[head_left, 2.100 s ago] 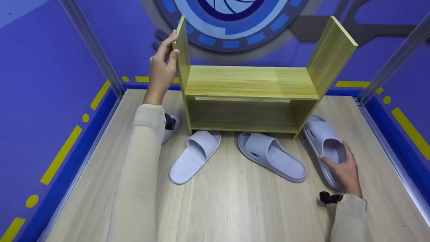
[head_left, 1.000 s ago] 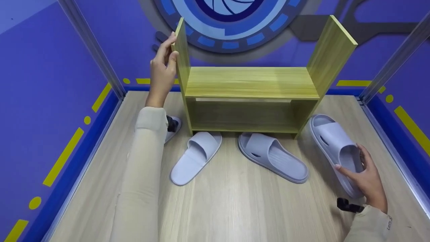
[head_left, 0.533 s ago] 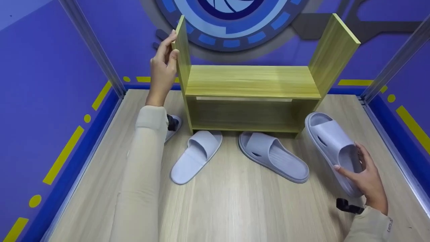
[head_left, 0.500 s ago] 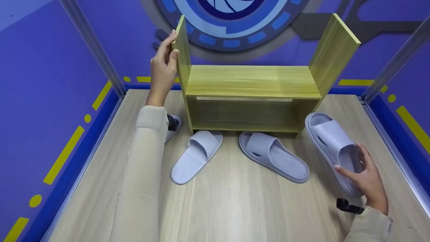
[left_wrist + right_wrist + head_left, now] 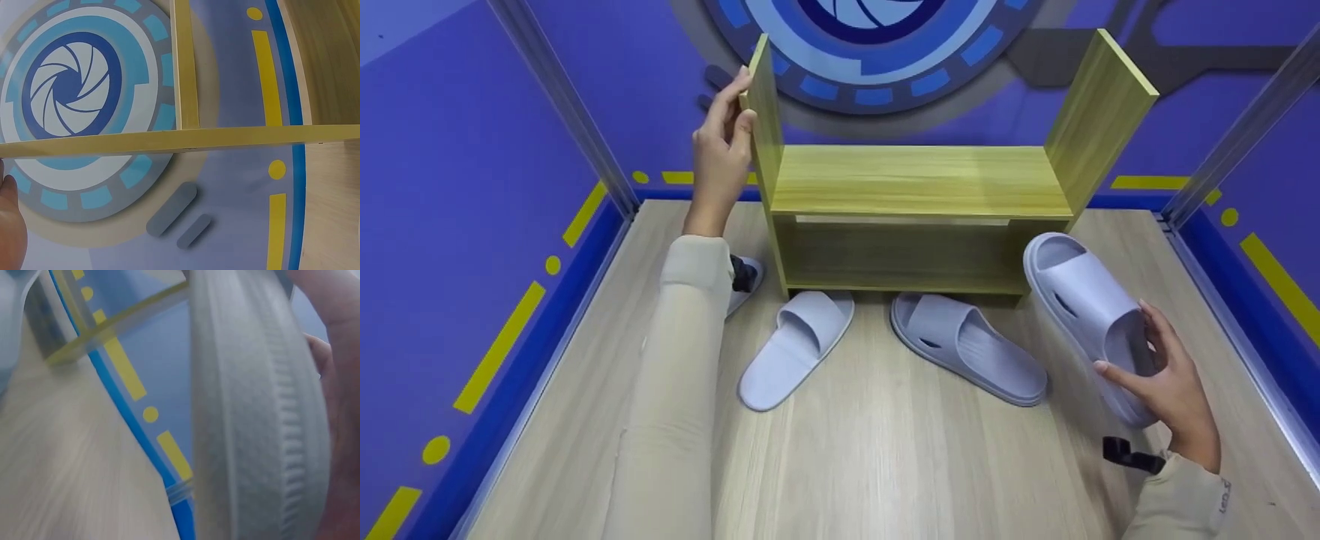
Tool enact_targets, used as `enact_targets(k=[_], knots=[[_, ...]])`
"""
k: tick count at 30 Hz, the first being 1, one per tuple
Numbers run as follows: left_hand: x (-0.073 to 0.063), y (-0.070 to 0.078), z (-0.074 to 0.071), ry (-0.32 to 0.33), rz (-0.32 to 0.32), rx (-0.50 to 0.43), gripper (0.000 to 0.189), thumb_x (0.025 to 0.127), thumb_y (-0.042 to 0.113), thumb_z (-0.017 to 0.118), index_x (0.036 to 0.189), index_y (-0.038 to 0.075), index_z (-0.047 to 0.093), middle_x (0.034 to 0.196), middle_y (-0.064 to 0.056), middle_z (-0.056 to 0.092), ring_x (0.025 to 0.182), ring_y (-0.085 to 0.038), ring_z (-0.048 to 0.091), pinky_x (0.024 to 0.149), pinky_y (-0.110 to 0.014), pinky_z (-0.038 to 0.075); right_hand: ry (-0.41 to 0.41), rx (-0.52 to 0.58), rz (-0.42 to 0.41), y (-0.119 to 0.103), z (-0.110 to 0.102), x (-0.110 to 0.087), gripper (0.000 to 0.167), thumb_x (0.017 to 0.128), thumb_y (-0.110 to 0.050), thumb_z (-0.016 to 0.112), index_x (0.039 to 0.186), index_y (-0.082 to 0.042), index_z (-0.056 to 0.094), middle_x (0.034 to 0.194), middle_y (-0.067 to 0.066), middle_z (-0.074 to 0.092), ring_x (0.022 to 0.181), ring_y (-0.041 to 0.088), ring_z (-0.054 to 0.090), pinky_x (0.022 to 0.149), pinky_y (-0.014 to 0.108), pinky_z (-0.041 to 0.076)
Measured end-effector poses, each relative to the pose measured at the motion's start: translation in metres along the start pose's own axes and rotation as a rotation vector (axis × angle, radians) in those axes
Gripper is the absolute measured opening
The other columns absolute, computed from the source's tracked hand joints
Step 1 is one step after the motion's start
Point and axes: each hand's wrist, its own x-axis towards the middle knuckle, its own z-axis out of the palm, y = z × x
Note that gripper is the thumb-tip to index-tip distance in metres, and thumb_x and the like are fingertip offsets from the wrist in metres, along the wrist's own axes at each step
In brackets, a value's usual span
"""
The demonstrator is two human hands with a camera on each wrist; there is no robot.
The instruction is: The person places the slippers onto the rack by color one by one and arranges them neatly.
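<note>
My left hand grips the upper front corner of the wooden shelf's left side panel, its thumb at the front edge. My right hand holds a grey slide slipper by the heel end, thumb on the near-left side and fingers on the other. Its toe points at the right side of the shelf. In the right wrist view the ribbed edge of the slipper fills the middle, raised above the floor. A second grey slipper and a white slipper lie before the shelf.
Part of another white slipper shows beside my left sleeve, mostly hidden. Blue-purple walls enclose the wooden floor on the left, back and right. The shelf stands close to the back wall.
My right hand has lifted the grey slipper from beside the shelf, first moving right and toward me, then slightly back left and up. My left hand keeps its place on the panel.
</note>
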Motion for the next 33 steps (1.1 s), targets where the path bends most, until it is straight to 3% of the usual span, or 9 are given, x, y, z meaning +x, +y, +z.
enact_targets(k=[5, 13, 16, 19, 21, 23, 28, 33], knots=[[0.000, -0.001, -0.001, 0.001, 0.024, 0.010, 0.042, 0.099, 0.016, 0.046, 0.138, 0.002, 0.048, 0.150, -0.011, 0.042, 0.137, -0.013, 0.042, 0.111, -0.025, 0.036, 0.008, -0.023, -0.068, -0.012, 0.007, 0.006, 0.103, 0.078, -0.009, 0.079, 0.154, -0.036, 0.014, 0.157, 0.010, 0.026, 0.135, 0.022, 0.035, 0.108, 0.066, 0.026], [0.000, -0.002, -0.001, -0.002, 0.006, 0.003, 0.042, 0.099, 0.017, 0.046, 0.139, 0.003, 0.047, 0.151, -0.009, 0.041, 0.137, -0.011, 0.042, 0.111, -0.024, 0.036, 0.020, -0.054, -0.109, -0.031, 0.016, 0.015, 0.104, 0.077, -0.011, 0.080, 0.154, -0.035, 0.015, 0.156, 0.014, 0.028, 0.130, 0.029, 0.039, 0.098, 0.069, 0.035], [0.001, -0.002, 0.000, -0.002, 0.012, 0.006, 0.042, 0.099, 0.017, 0.046, 0.139, 0.004, 0.048, 0.151, -0.009, 0.041, 0.137, -0.011, 0.042, 0.111, -0.025, 0.036, 0.051, -0.075, -0.141, -0.040, 0.020, 0.017, 0.102, 0.076, -0.013, 0.081, 0.153, -0.035, 0.018, 0.153, 0.015, 0.033, 0.128, 0.019, 0.040, 0.102, 0.050, 0.042], [0.001, -0.002, 0.000, 0.000, 0.014, 0.001, 0.042, 0.099, 0.017, 0.046, 0.139, 0.003, 0.047, 0.151, -0.008, 0.041, 0.137, -0.011, 0.042, 0.111, -0.024, 0.036, 0.098, -0.091, -0.187, -0.049, 0.024, 0.020, 0.102, 0.074, -0.012, 0.083, 0.153, -0.034, 0.022, 0.149, 0.015, 0.038, 0.124, 0.005, 0.040, 0.094, 0.022, 0.042], [0.001, -0.002, 0.000, 0.002, 0.016, 0.004, 0.042, 0.099, 0.017, 0.046, 0.139, 0.003, 0.048, 0.151, -0.008, 0.041, 0.137, -0.011, 0.042, 0.110, -0.024, 0.036, 0.127, -0.091, -0.214, -0.054, 0.027, 0.022, 0.102, 0.073, -0.012, 0.083, 0.152, -0.033, 0.024, 0.147, 0.016, 0.040, 0.122, 0.003, 0.040, 0.088, 0.012, 0.039], [0.001, -0.002, 0.001, 0.003, 0.014, 0.002, 0.042, 0.099, 0.017, 0.046, 0.139, 0.003, 0.048, 0.151, -0.008, 0.042, 0.137, -0.011, 0.042, 0.110, -0.024, 0.036, 0.148, -0.092, -0.224, -0.060, 0.030, 0.024, 0.102, 0.073, -0.013, 0.084, 0.152, -0.034, 0.024, 0.148, 0.015, 0.040, 0.124, 0.007, 0.041, 0.093, 0.016, 0.041], [0.001, 0.000, 0.002, 0.001, 0.007, 0.002, 0.041, 0.099, 0.015, 0.046, 0.139, 0.003, 0.048, 0.150, -0.008, 0.042, 0.137, -0.012, 0.043, 0.110, -0.025, 0.037, 0.175, -0.093, -0.217, -0.073, 0.036, 0.030, 0.103, 0.073, -0.016, 0.084, 0.153, -0.034, 0.023, 0.150, 0.011, 0.039, 0.128, 0.026, 0.042, 0.101, 0.043, 0.044], [0.000, 0.002, 0.001, -0.002, 0.001, -0.008, 0.042, 0.099, 0.016, 0.047, 0.139, 0.005, 0.048, 0.151, -0.007, 0.042, 0.137, -0.012, 0.043, 0.110, -0.024, 0.037, 0.204, -0.079, -0.239, -0.083, 0.042, 0.036, 0.103, 0.070, -0.013, 0.086, 0.152, -0.030, 0.026, 0.149, 0.010, 0.041, 0.126, 0.026, 0.044, 0.096, 0.025, 0.043]])
